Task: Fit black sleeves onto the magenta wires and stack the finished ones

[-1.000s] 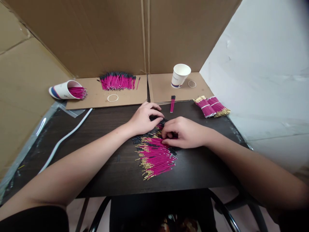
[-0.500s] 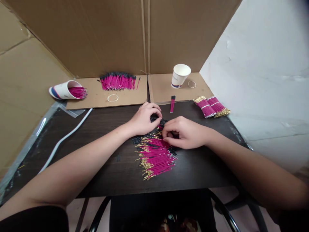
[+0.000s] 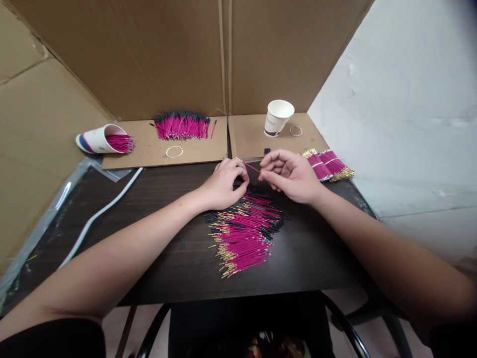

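Magenta is the main colour of the loose pile of thin rods that I observe through the head camera, lying on the dark brown tabletop on the near side of both hands. Gold-coloured tips line the pile's left edge; black ends mix into its far part. The bare right hand is raised just beyond the pile, thumb and forefinger pinched on one end of a single thin magenta rod, which slants up and left toward the other hand. The bare left hand rests at the pile's far end, thumb and forefinger curved toward each other; I cannot tell whether they grip anything. Beyond the right hand, the black ends of a small rod group show. To its right lie two banded bundles of magenta rods, side by side. Behind, on flat brown cardboard, I note an upright white paper cup, a thin pale ring and a row of black-ended magenta rods. At far left, a tipped white paper cup lies on its side, further magenta rods protruding from its mouth.
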`<state>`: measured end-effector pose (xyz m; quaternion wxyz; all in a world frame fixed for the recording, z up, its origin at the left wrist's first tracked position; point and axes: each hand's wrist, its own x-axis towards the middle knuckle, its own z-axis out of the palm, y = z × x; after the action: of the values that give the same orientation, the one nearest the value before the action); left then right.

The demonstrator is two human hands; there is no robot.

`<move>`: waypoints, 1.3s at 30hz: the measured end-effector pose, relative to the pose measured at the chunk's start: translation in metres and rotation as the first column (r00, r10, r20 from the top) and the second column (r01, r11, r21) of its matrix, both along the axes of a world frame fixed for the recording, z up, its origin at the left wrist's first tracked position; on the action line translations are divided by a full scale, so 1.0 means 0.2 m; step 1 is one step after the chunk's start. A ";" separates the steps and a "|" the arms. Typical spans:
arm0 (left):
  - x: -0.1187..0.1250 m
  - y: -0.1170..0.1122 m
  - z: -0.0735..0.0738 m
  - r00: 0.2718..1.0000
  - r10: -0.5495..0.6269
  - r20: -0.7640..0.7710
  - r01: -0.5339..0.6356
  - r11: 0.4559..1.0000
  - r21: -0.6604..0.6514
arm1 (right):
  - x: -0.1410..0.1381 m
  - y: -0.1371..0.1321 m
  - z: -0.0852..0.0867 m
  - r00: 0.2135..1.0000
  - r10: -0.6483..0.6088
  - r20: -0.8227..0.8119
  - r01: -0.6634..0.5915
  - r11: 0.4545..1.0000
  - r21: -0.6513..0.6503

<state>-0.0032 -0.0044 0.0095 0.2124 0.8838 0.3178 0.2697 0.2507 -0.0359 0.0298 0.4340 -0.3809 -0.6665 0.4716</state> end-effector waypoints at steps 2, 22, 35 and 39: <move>0.00 0.00 0.00 1.000 -0.006 0.000 0.006 1.000 0.006 | 0.01 0.01 -0.01 1.000 -0.027 -0.007 0.027 1.000 -0.004; -0.01 -0.01 -0.01 0.964 -0.099 0.246 0.113 0.993 -0.044 | 0.00 0.02 -0.07 0.996 0.078 0.045 -0.066 0.971 -0.228; -0.01 -0.01 0.01 0.950 -0.004 0.313 0.047 0.990 -0.133 | -0.01 0.03 -0.04 0.996 0.065 -0.056 -0.074 0.983 -0.170; -0.01 0.00 0.00 0.977 -0.056 0.203 0.058 0.998 -0.002 | 0.00 0.04 -0.05 0.994 -0.084 -0.072 0.077 0.992 -0.097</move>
<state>-0.0051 -0.0043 0.0088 0.2550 0.8596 0.2700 0.3510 0.2510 -0.0276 0.0189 0.4591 -0.4092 -0.6109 0.4986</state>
